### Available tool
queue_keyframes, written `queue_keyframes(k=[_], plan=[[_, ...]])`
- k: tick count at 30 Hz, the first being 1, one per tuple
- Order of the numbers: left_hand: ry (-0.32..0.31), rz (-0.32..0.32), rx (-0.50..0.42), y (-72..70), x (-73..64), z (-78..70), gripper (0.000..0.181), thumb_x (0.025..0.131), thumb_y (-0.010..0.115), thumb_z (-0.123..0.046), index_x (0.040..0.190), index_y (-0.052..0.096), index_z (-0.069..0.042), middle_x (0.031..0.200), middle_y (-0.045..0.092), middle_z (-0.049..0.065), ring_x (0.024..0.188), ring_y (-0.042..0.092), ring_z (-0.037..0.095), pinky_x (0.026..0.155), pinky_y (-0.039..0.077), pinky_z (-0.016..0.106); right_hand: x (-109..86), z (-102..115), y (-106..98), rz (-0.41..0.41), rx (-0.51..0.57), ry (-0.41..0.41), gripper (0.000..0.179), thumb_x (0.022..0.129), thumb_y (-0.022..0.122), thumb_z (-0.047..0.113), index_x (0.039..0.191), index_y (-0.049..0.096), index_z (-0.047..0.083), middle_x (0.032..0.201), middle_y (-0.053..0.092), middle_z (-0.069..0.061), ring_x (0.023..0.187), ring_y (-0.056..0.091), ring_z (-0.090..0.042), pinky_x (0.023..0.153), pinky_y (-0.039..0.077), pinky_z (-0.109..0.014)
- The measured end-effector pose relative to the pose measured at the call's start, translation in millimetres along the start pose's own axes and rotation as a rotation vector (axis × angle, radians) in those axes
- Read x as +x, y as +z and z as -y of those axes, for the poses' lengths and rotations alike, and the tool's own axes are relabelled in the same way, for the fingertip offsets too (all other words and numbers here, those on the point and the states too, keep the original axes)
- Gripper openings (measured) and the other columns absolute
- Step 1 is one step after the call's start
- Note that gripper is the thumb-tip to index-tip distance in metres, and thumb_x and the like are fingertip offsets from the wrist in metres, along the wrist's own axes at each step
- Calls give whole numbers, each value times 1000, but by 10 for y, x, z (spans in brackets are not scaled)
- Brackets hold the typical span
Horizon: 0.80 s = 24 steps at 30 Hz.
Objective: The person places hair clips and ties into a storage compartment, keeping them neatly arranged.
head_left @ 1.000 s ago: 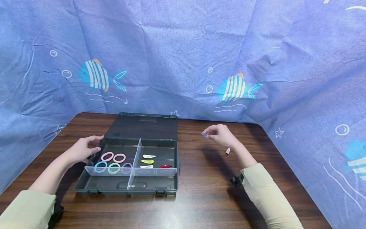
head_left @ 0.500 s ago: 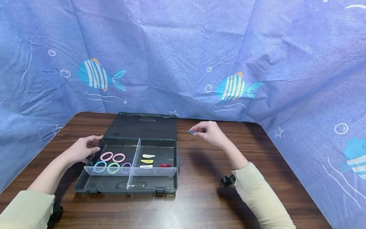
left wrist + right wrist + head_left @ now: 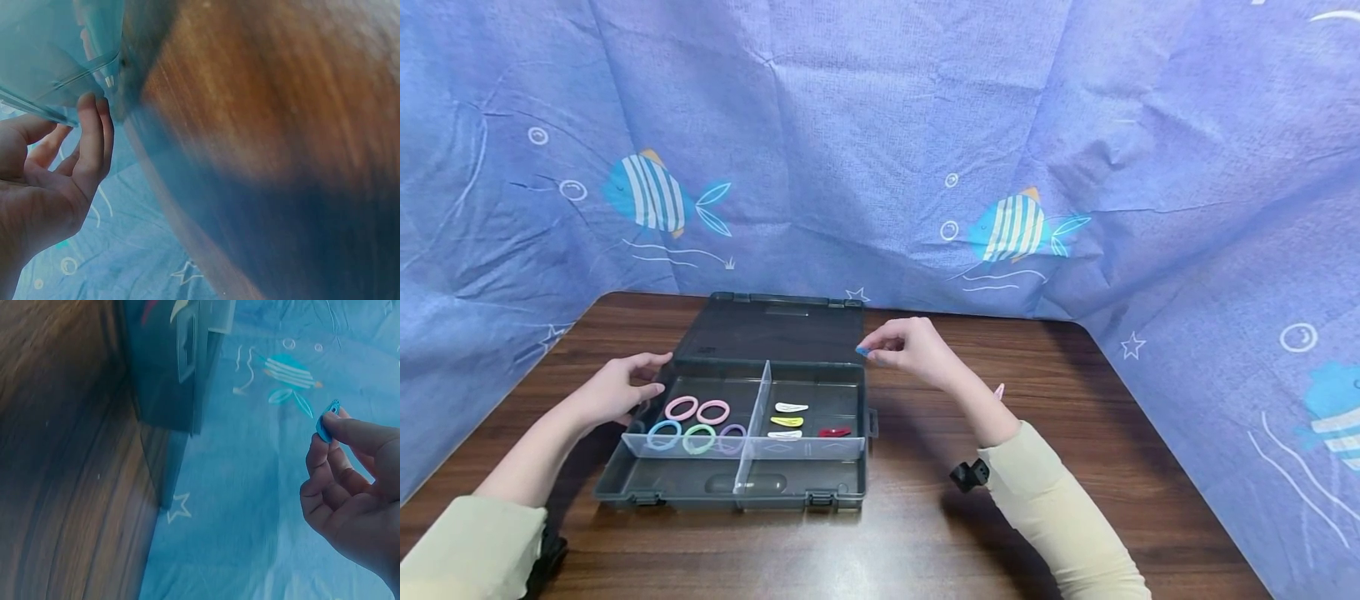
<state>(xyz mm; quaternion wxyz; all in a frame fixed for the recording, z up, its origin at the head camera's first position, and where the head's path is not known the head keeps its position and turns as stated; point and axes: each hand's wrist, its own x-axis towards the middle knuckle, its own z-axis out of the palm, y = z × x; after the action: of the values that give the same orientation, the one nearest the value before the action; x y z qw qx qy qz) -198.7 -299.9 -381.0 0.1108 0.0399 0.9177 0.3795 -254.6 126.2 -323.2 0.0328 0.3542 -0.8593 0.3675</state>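
A dark translucent divided box point(image 3: 805, 498) lies on the table with its lid point(image 3: 775, 329) folded back. My left hand point(image 3: 606, 392) rests against its left side, fingertips at the wall and thumb by the rim. Pinched between my right hand's point(image 3: 917, 352) thumb and fingers is a blue snap hair clip point(image 3: 326, 422), held above the table near the lid's right edge. Pink hair ties point(image 3: 712, 412), a blue one point(image 3: 664, 435), a green one point(image 3: 699, 439) and a purple one point(image 3: 732, 439) fill the back left compartment. Back right holds two white clips point(image 3: 791, 407), a yellow clip point(image 3: 787, 422) and a red clip point(image 3: 834, 432).
A pink hair clip point(image 3: 999, 391) lies on the wooden table point(image 3: 917, 542), partly behind my right forearm. Clear dividers point(image 3: 805, 450) stand up between the compartments. A blue fish-print cloth point(image 3: 865, 150) hangs behind and beside the table.
My right hand has moved left with the blue hair clip, from over the table's right part to beside the lid. My left hand and the box have stayed put.
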Motion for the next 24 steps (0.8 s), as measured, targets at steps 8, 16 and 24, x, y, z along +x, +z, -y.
queue_keyframes(k=[8, 16, 24], plan=[[2, 0, 0, -6, 13, 4, 57, 95, 53, -11, 145, 28, 4, 124, 41, 37, 99, 55, 40, 60, 56, 42, 97, 54, 209, 75, -20, -30, 10, 84, 71, 11, 92, 76, 15, 85, 72, 4, 64, 62, -4, 55, 47, -19], [13, 5, -11, -2, 26, 26, 57, 95, 53, -11, 145, 28, 4, 123, 41, 37, 100, 55, 42, 60, 56, 42, 184, 11, 428, 221, -43, -69, 9, 86, 69, 13, 93, 76, 14, 84, 71, 5, 65, 61, 2, 59, 49, -17], [23, 9, -14, -12, 11, 39, 57, 95, 53, -10, 145, 27, 5, 123, 41, 37, 98, 55, 40, 60, 56, 42, 250, -80, 596, 331, -20, -77, 10, 86, 69, 12, 92, 76, 14, 80, 71, 6, 66, 60, 2, 62, 50, -17]])
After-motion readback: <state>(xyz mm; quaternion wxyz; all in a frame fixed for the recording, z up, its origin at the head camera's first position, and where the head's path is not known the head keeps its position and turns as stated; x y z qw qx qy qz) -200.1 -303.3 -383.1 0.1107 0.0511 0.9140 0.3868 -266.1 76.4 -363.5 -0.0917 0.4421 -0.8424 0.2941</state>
